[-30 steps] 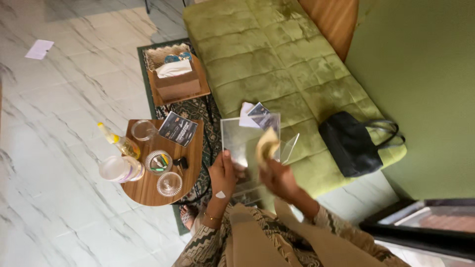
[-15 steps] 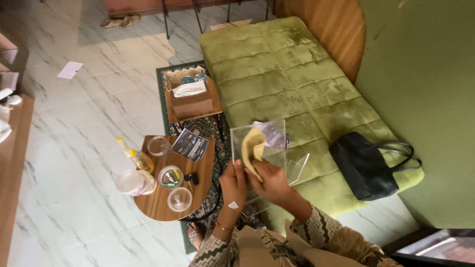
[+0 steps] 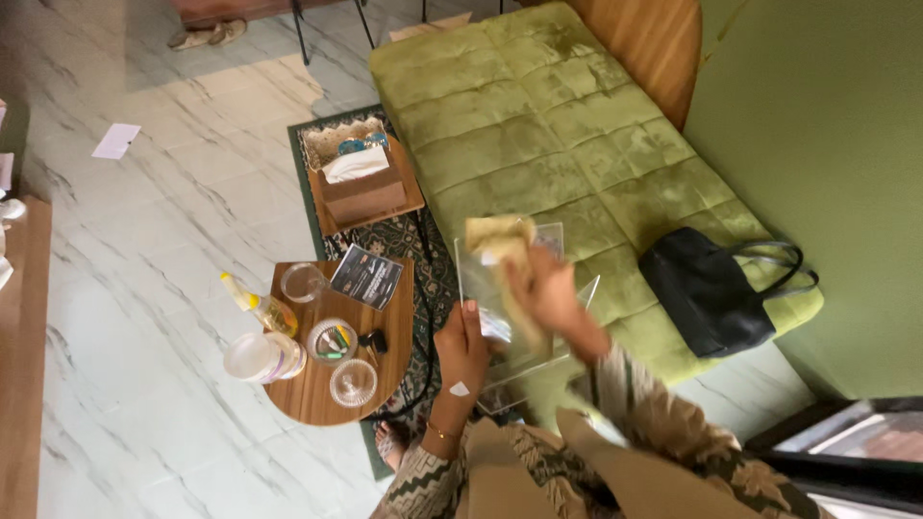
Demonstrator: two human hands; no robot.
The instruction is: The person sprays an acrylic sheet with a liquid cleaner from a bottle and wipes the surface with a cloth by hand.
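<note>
The left hand [image 3: 463, 348] gripped the lower left edge of a clear glass pane [image 3: 500, 317], fingers closed on it, holding it upright above the green sofa [image 3: 538, 125]. The right hand [image 3: 550, 293], fingers curled shut around a yellowish cloth [image 3: 502, 248], pressed the cloth against the pane's face. To the left stood a round wooden counter [image 3: 317, 399] with glass bowls; a black handbag [image 3: 716, 293] lay on the sofa

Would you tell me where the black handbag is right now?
In the head view the black handbag lies at the right, on the near corner of the green sofa, right of the person's right hand.
</note>
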